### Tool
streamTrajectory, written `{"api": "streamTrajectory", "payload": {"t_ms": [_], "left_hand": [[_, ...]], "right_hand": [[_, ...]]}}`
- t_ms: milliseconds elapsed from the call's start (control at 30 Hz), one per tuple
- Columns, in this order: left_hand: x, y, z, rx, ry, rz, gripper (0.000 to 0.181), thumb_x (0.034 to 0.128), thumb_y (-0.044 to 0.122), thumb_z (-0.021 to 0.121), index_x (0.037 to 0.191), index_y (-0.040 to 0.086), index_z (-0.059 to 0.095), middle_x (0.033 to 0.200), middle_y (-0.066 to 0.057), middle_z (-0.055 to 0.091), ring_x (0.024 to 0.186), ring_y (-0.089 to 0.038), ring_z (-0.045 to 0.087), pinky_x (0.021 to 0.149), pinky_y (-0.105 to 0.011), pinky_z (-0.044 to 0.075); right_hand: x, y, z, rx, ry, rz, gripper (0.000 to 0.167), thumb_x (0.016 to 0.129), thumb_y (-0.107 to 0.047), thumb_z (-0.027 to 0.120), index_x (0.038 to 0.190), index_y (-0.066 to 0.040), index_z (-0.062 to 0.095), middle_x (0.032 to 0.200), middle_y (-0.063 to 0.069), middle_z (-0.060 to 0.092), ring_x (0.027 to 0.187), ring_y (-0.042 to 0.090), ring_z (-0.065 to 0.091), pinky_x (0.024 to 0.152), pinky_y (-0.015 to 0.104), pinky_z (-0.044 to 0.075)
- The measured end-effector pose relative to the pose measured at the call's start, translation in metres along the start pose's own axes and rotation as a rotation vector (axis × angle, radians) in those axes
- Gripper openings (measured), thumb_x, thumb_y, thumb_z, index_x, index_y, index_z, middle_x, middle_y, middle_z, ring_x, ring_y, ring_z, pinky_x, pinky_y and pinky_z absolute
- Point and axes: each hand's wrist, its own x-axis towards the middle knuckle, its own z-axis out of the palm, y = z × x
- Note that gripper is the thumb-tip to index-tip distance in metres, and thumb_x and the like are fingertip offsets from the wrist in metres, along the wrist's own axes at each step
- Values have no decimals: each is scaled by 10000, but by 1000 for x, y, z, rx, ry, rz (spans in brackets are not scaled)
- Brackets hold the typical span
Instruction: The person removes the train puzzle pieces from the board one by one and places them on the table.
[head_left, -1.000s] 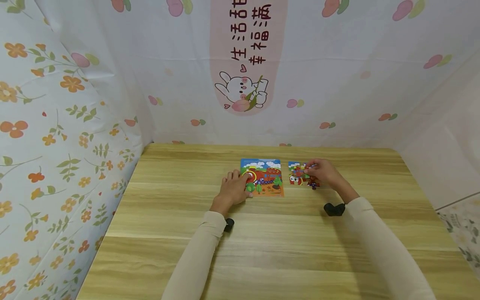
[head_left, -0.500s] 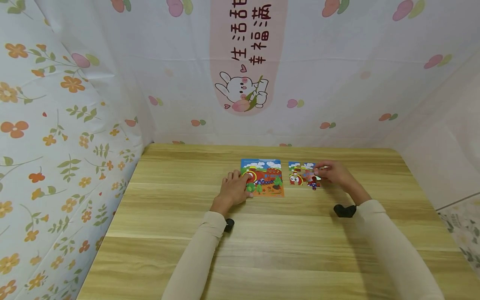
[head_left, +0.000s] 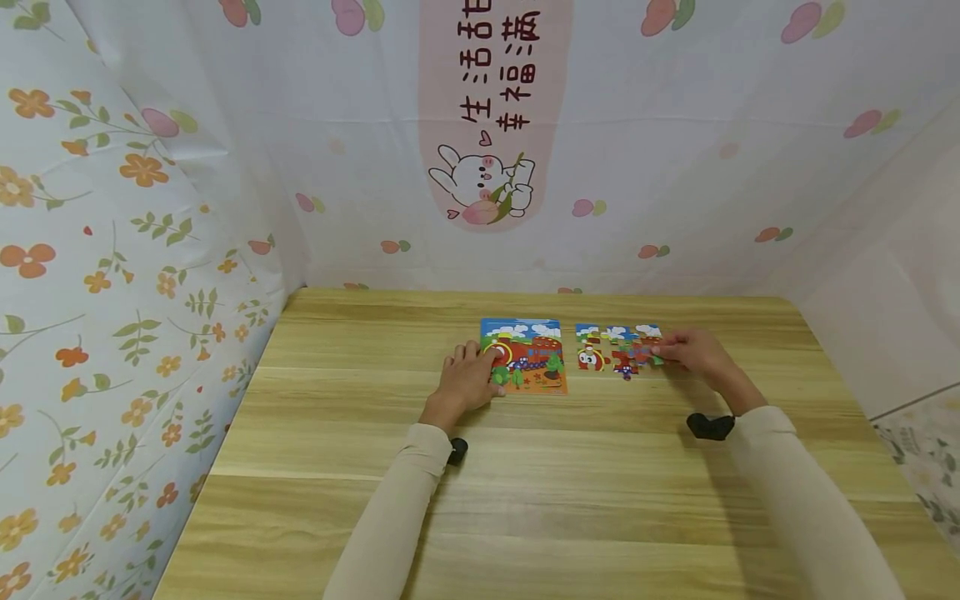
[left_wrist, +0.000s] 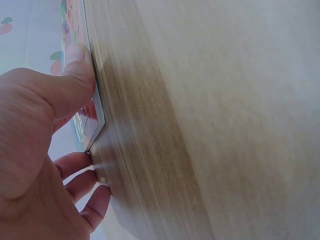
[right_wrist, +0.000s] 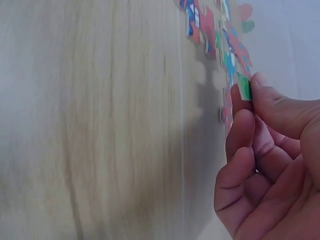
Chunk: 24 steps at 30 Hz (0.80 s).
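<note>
My left hand (head_left: 467,379) rests at the left side of a flat picture board (head_left: 536,362) printed with a red cartoon train. In the left wrist view the thumb (left_wrist: 76,55) presses on the board near its corner, and other fingertips touch the tabletop. My right hand (head_left: 701,357) pinches a small jigsaw piece (right_wrist: 244,87) with a green face between thumb and forefinger. That hand is at the right side of a partly joined jigsaw (head_left: 611,342), which shows a train with big eyes and lies right of the board. The fingers hide part of the jigsaw's right side.
Both things lie toward the back of a wood-grain table (head_left: 555,500). A printed white cloth (head_left: 652,167) hangs behind it, and a flowered cloth (head_left: 112,292) hangs at the left. Black wrist devices show by both cuffs.
My right hand has moved to the right, from over the jigsaw's middle to its right side, uncovering more pieces. The left hand and the picture board have stayed in place.
</note>
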Motion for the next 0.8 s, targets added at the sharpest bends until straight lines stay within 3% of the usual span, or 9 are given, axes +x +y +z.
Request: {"api": "streamTrajectory", "payload": {"t_ms": [233, 533, 800], "left_hand": [[1, -1, 1, -4, 5, 0, 650, 900, 448, 694, 1455, 226, 439, 1397, -130, 390, 1268, -318, 356, 974, -435, 329], [-2, 0, 0, -5, 25, 14, 631, 904, 429, 701, 1437, 196, 458, 1368, -139, 406, 1244, -327, 372, 957, -433, 338], [-1, 1, 0, 4, 3, -1, 649, 900, 449, 694, 1456, 225, 444, 1387, -130, 397, 1266, -319, 365, 980, -439, 334]], "right_hand": [[-5, 11, -6, 17, -19, 29, 304, 994, -250, 618, 951, 51, 631, 624, -48, 466, 553, 112, 387, 568, 303, 370], [-7, 16, -9, 22, -39, 69, 262, 994, -224, 615, 971, 34, 652, 751, -24, 565, 605, 116, 433, 566, 293, 387], [-5, 18, -5, -23, -22, 71, 257, 994, -213, 611, 996, 42, 635, 777, -8, 591, 634, 126, 476, 581, 296, 422]]}}
